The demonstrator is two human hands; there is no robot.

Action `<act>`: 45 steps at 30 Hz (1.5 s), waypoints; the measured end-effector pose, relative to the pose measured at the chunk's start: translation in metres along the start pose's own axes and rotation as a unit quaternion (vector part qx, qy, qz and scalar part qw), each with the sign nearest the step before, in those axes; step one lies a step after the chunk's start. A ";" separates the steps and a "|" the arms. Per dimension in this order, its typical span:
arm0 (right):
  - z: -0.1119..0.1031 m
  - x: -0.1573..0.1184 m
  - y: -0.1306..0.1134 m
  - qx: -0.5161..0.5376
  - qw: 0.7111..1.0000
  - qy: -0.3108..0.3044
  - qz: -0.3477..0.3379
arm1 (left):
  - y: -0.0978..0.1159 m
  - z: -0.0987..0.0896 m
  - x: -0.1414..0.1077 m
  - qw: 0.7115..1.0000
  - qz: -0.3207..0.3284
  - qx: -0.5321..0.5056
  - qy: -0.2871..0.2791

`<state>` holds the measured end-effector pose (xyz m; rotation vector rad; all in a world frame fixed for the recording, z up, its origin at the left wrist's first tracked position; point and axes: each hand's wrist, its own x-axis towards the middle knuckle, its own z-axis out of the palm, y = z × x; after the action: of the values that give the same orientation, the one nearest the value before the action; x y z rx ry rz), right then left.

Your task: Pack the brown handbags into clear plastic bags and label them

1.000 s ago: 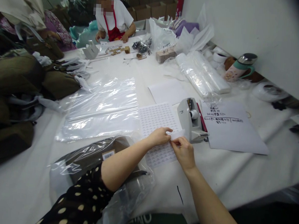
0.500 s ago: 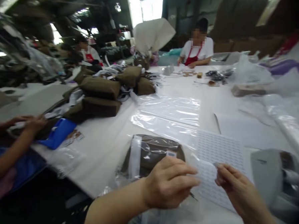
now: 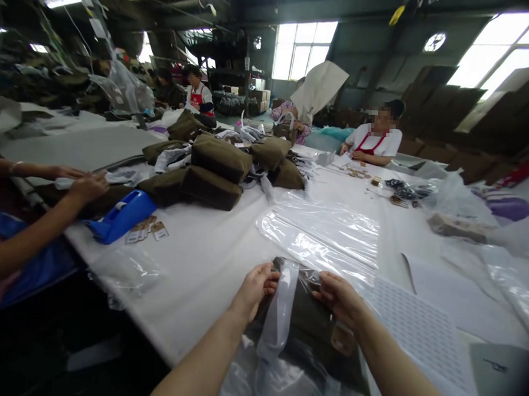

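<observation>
Right in front of me lies a dark olive bag (image 3: pixel 313 327) inside a clear plastic sleeve, with a whitish strap (image 3: pixel 280 311) running down it. My left hand (image 3: pixel 257 286) pinches the far left corner of the bagged item. On the far right corner, my right hand (image 3: pixel 337 293) has its fingers curled round the plastic-covered edge. A small tan tag (image 3: pixel 342 339) shows through the plastic below my right wrist. Beyond my hands lie flat clear plastic bags (image 3: pixel 325 231). A sheet of printed labels (image 3: pixel 421 330) rests beside my right forearm.
Several stuffed olive bags (image 3: pixel 214 186) are piled at the back left. A co-worker's hands (image 3: pixel 85 183) work at the left edge near a blue tape dispenser (image 3: pixel 124 214) and cardboard tags (image 3: pixel 147 230). Another person (image 3: pixel 376 139) sits across the table. Plastic wrap (image 3: pixel 451 190) lies at right.
My hands have moved from beside the label sheet to the bagged item's far corners and now grip it. The item has turned and come nearer. My view has swung to the right and up.
</observation>
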<state>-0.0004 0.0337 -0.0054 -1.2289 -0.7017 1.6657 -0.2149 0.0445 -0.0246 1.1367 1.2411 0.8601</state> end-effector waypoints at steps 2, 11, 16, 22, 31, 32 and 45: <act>-0.007 0.000 0.012 0.038 0.999 0.011 -0.013 | -0.003 -0.003 0.004 1.000 -0.004 -0.013 -0.027; -0.007 -0.006 0.005 0.070 0.994 0.023 -0.080 | 0.005 -0.005 -0.009 0.890 0.244 0.383 -0.045; 0.039 0.011 -0.026 -0.162 0.986 0.015 -0.038 | -0.018 -0.001 -0.010 0.821 0.199 0.534 0.041; 0.078 0.054 -0.010 -0.328 0.942 0.029 0.062 | -0.036 -0.003 -0.012 0.823 0.151 0.546 0.050; 0.066 0.061 -0.002 -0.395 0.910 0.091 0.084 | -0.028 -0.008 -0.012 0.813 0.234 0.531 0.056; 0.066 0.062 -0.002 -0.399 0.908 0.093 0.083 | -0.026 -0.009 -0.011 0.806 0.258 0.531 0.045; 0.056 0.057 -0.007 -0.548 0.813 0.180 -0.082 | -0.026 -0.051 -0.018 0.893 0.201 0.402 -0.025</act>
<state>-0.0553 0.0927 -0.0041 -2.1056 -1.5605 0.7422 -0.2702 0.0298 -0.0429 2.1235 1.3802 0.5977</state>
